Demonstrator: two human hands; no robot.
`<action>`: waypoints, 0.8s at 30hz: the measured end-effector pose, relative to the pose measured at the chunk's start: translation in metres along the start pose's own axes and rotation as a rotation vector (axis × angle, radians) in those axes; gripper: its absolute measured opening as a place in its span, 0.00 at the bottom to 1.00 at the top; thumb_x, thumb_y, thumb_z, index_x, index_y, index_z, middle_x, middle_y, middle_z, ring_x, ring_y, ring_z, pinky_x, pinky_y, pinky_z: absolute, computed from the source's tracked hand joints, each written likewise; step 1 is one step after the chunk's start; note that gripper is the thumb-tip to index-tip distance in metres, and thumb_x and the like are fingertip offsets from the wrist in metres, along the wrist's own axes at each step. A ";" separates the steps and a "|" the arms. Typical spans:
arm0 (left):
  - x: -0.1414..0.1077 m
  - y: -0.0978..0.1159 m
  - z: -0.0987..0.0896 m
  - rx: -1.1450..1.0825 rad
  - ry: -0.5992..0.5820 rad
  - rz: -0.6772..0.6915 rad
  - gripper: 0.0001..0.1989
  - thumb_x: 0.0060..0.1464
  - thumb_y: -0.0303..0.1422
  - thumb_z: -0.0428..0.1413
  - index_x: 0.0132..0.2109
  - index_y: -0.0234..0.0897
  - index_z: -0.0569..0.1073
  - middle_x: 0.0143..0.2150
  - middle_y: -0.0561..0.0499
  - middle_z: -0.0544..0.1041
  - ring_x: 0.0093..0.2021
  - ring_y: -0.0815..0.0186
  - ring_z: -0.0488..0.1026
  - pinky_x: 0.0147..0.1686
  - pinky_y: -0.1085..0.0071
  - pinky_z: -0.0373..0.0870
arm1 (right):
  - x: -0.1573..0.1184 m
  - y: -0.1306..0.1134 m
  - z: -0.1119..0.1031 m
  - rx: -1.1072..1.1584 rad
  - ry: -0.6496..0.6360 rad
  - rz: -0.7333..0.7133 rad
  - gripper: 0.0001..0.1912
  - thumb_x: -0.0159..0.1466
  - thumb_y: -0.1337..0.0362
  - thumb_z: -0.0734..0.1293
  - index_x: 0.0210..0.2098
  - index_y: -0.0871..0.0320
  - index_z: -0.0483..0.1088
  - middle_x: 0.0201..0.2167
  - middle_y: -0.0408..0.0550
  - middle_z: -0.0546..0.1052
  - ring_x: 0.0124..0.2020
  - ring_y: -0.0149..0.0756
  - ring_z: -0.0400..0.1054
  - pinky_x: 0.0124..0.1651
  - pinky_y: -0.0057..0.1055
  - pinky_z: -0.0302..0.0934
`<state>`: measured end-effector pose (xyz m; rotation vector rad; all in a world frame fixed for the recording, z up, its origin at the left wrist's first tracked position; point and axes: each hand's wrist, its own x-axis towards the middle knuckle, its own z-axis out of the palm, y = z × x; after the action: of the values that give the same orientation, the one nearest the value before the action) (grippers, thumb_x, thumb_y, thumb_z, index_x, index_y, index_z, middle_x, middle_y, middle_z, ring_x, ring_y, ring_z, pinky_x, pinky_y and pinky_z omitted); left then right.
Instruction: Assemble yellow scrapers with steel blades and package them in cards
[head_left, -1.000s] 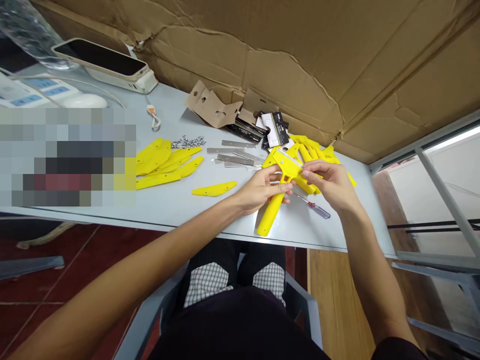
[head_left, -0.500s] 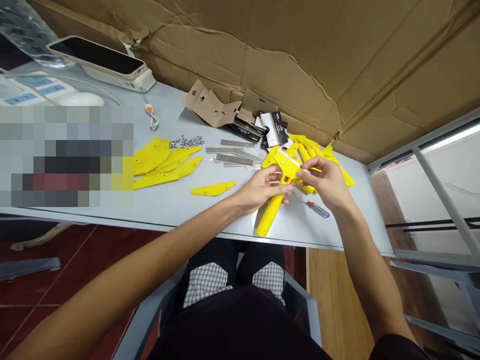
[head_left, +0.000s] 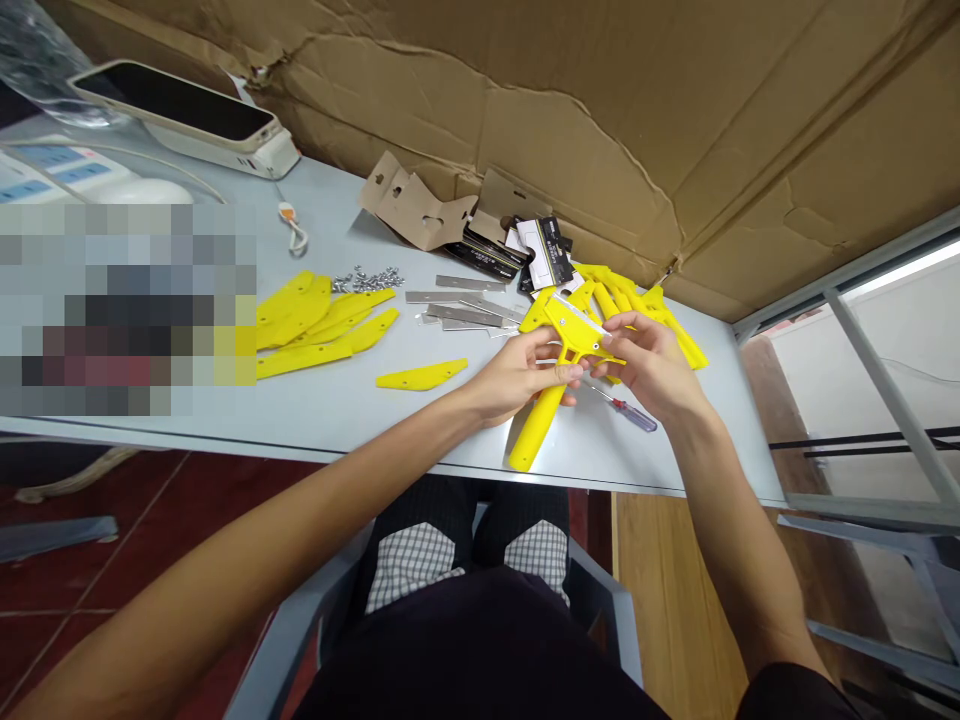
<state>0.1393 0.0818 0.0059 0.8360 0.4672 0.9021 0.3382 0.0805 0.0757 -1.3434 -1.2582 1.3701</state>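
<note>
My left hand is closed around the neck of a yellow scraper, whose handle slants down toward the table's front edge. A metal blade edge shows along the top of its head, and two screws sit on its face. My right hand pinches the right end of the head, thumb and forefinger beside the right-hand screw. Below the scraper head a screwdriver with a clear purplish handle lies on the table, its tip partly hidden by my hands. Bare metal blades lie just left of the head.
Yellow blade covers and a single yellow cover lie to the left, with a heap of small screws behind. More yellow scrapers are piled at right. Card packaging leans against the cardboard wall. A phone rests at back left.
My right thumb and forefinger have shifted slightly right and down, uncovering the right-hand screw on the scraper head. My left hand keeps its hold. The view has shifted a little.
</note>
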 end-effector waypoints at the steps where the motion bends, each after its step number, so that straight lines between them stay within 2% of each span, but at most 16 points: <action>1: 0.000 0.001 0.001 0.009 -0.001 0.001 0.23 0.53 0.32 0.73 0.55 0.36 0.79 0.51 0.41 0.79 0.39 0.63 0.79 0.38 0.61 0.83 | 0.000 0.001 0.000 -0.022 0.008 -0.013 0.21 0.53 0.58 0.82 0.40 0.52 0.72 0.33 0.40 0.78 0.30 0.36 0.79 0.37 0.36 0.73; 4: 0.000 0.000 0.002 0.058 -0.010 0.004 0.20 0.55 0.33 0.72 0.52 0.34 0.80 0.51 0.41 0.79 0.37 0.64 0.79 0.37 0.62 0.83 | 0.000 0.003 0.000 -0.101 0.038 -0.067 0.21 0.53 0.59 0.81 0.40 0.52 0.71 0.32 0.39 0.77 0.28 0.34 0.78 0.37 0.37 0.73; 7: 0.000 -0.004 0.002 0.149 0.034 0.016 0.17 0.58 0.34 0.69 0.51 0.33 0.79 0.46 0.43 0.79 0.33 0.65 0.79 0.35 0.61 0.82 | 0.000 0.005 0.000 -0.215 0.087 -0.133 0.18 0.55 0.61 0.79 0.41 0.52 0.70 0.31 0.39 0.76 0.28 0.35 0.77 0.34 0.36 0.72; 12: -0.002 -0.004 0.007 0.285 0.249 0.075 0.28 0.51 0.34 0.75 0.53 0.38 0.70 0.36 0.52 0.77 0.25 0.63 0.79 0.26 0.65 0.77 | 0.005 0.006 0.001 -0.385 0.101 -0.181 0.15 0.56 0.64 0.76 0.41 0.54 0.71 0.33 0.41 0.76 0.29 0.35 0.75 0.33 0.36 0.71; 15: -0.002 -0.001 0.008 0.324 0.275 0.089 0.26 0.51 0.31 0.75 0.49 0.38 0.70 0.34 0.54 0.76 0.25 0.63 0.79 0.26 0.66 0.77 | 0.014 0.003 -0.001 -0.488 0.060 -0.168 0.16 0.55 0.63 0.75 0.43 0.54 0.73 0.33 0.42 0.76 0.28 0.37 0.74 0.31 0.36 0.69; 18: -0.001 0.000 0.007 0.290 0.278 0.105 0.25 0.51 0.31 0.75 0.49 0.38 0.71 0.35 0.54 0.76 0.27 0.64 0.79 0.28 0.63 0.79 | 0.026 -0.011 -0.008 -0.670 -0.047 -0.189 0.18 0.56 0.60 0.75 0.46 0.54 0.75 0.32 0.45 0.79 0.30 0.41 0.75 0.33 0.38 0.68; 20: 0.000 -0.002 0.006 0.258 0.284 0.107 0.24 0.51 0.32 0.75 0.49 0.38 0.71 0.36 0.54 0.77 0.28 0.64 0.79 0.30 0.63 0.79 | 0.034 -0.028 -0.008 -0.820 -0.131 -0.262 0.16 0.59 0.58 0.75 0.46 0.54 0.78 0.37 0.49 0.83 0.37 0.45 0.78 0.40 0.41 0.70; 22: 0.001 -0.005 0.004 0.251 0.288 0.112 0.24 0.52 0.33 0.75 0.50 0.37 0.72 0.36 0.52 0.79 0.28 0.64 0.79 0.30 0.64 0.77 | 0.043 -0.047 0.000 -0.941 -0.152 -0.364 0.11 0.62 0.56 0.74 0.43 0.53 0.80 0.41 0.51 0.85 0.40 0.47 0.79 0.44 0.43 0.71; 24: 0.003 -0.008 0.002 0.266 0.274 0.113 0.23 0.54 0.34 0.74 0.51 0.37 0.73 0.36 0.50 0.81 0.27 0.64 0.79 0.30 0.65 0.76 | 0.055 -0.064 0.023 -1.016 -0.139 -0.482 0.08 0.64 0.57 0.74 0.41 0.52 0.81 0.40 0.50 0.85 0.38 0.46 0.79 0.43 0.42 0.70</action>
<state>0.1463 0.0804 0.0009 0.9925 0.7984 1.0800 0.3049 0.1420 0.1274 -1.4064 -2.3520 0.4520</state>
